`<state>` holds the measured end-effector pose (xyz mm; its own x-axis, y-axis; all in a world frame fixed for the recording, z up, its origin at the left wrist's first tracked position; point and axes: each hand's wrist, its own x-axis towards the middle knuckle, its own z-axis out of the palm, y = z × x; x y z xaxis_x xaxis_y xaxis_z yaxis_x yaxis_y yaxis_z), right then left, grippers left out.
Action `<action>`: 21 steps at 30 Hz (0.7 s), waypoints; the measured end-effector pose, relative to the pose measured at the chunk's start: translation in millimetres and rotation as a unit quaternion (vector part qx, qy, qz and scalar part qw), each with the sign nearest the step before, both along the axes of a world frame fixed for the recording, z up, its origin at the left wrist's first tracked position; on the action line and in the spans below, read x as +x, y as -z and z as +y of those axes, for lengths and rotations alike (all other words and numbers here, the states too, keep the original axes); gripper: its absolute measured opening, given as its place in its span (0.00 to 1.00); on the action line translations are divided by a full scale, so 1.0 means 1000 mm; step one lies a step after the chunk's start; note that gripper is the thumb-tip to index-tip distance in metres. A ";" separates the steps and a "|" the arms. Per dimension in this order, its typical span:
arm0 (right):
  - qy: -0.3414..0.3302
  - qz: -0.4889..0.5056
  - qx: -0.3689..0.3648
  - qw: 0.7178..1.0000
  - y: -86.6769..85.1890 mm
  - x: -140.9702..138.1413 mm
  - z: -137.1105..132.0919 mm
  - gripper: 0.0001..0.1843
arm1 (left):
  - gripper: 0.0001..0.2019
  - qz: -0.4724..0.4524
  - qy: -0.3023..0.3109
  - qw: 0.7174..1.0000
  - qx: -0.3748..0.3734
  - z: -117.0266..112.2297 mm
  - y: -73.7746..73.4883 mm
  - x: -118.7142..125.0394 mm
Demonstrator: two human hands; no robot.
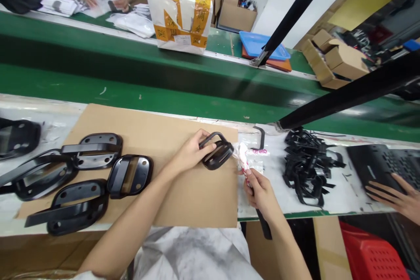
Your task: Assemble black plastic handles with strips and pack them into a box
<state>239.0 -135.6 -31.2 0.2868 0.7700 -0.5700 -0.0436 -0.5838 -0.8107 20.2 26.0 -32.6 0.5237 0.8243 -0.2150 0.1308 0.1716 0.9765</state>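
My left hand (190,154) grips a black oval plastic part (217,153) with a bracket looped over it, at the right edge of a brown cardboard sheet (157,140). My right hand (259,190) is closed around a thin tool whose dark handle pokes out below the wrist. Its tip is close to the part, beside a small clear plastic bag (244,157) with pink print.
Several finished black oval parts (129,175) lie on the cardboard's left. A heap of black brackets (306,164) sits at right, near another person's hand (395,194) on a black tray. A green conveyor (131,74) runs behind, with a taped parcel (180,6) and a person beyond.
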 end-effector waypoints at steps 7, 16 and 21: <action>0.039 0.071 0.031 0.996 -0.006 -0.009 -0.001 0.32 | 0.26 -0.147 0.002 0.973 -0.177 0.008 -0.011 -0.013; 0.036 0.128 0.014 0.991 -0.004 -0.011 -0.003 0.31 | 0.32 -0.099 -0.106 0.983 -0.108 0.020 -0.012 -0.021; 0.027 0.158 0.011 0.987 -0.007 -0.012 -0.004 0.31 | 0.24 0.048 -0.196 0.976 0.081 0.021 -0.001 -0.022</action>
